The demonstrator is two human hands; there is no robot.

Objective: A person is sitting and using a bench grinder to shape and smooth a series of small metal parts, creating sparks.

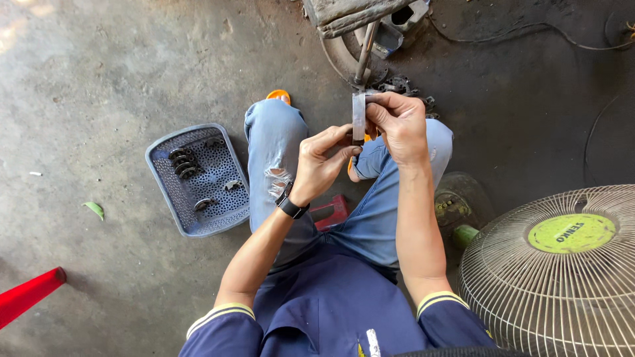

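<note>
We hold the flat grey metal bar [358,118] upright above our knees, and we judge it goes best gripped firmly at both ends so it cannot twist. Our right hand [399,125] is clamped around its upper part, wrist bent inward; our left hand [321,165] pinches its lower end, forearms converging. The perforated grey plastic basket [173,205] of small dark metal parts sits on the floor to our left.

Grey perforated plastic basket [173,198] with small metal parts [184,162] sits on the concrete floor [99,86] left of the grip. Electric fan [555,271] lower right. Red object [28,294] far lower left, green leaf [94,209] nearby.
</note>
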